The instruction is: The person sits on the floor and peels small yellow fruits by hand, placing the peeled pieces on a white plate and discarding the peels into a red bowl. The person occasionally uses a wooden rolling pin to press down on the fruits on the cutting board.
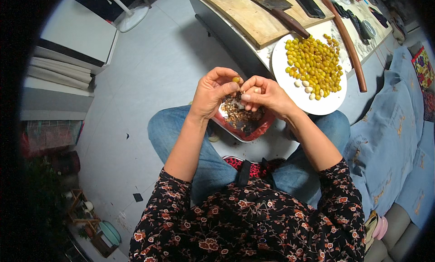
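Observation:
Between its thumb and index finger, my left hand (217,92) pinches a small yellow-green fruit (236,79). My right hand (263,94) is close beside it at the fingertips, with a small pale kernel (257,90) held against its curled fingers. Below both hands, a red-lined bin (261,129) contains brown scraps (239,117) and bits of white paper. To the right, a white plate (289,99) overhangs the table edge, bearing a pile of yellow-green fruits (314,61) and several pale kernels (308,89) at the pile's near side.
On the marble-patterned table lie a wooden cutting board (238,14), a cleaver (290,22) whose handle reaches over the plate's rim, a phone (307,3) and a long wooden rod (346,41). A sofa with a blue cover (377,126) stands at right, a white cabinet (80,27) at left.

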The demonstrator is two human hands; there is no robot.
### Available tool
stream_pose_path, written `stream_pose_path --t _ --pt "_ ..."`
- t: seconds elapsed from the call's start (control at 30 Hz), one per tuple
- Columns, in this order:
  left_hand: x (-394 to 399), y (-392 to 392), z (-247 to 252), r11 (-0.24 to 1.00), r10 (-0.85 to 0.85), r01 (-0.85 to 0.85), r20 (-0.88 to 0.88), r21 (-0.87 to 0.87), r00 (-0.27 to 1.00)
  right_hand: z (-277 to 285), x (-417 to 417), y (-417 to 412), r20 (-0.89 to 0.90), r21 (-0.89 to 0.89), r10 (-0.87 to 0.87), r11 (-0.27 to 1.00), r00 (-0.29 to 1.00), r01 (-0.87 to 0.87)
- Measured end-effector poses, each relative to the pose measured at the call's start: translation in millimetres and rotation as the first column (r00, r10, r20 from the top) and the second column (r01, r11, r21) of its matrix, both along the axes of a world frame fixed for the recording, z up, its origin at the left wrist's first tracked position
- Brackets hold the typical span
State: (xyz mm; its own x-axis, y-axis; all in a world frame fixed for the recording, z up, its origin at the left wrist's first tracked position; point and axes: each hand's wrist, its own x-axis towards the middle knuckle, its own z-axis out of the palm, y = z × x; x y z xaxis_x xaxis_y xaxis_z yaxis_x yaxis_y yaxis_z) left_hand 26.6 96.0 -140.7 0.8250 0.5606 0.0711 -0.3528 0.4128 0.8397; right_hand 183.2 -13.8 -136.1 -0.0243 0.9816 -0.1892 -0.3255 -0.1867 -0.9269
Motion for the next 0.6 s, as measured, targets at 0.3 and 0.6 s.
stream_pose_path --t 0.3,0.6 --pt "-1 0 -2 0.988 -0.121 0.126 0.058 -0.094 0.991 6 -16 -4 0.415 0.384 -0.398 0.892 0.818 0.239" --pt "4 -6 -2 0.995 -0.075 0.075 -0.006 -0.071 0.997 20 -16 -9 0.198 0.310 -0.320 0.917 0.927 0.250"
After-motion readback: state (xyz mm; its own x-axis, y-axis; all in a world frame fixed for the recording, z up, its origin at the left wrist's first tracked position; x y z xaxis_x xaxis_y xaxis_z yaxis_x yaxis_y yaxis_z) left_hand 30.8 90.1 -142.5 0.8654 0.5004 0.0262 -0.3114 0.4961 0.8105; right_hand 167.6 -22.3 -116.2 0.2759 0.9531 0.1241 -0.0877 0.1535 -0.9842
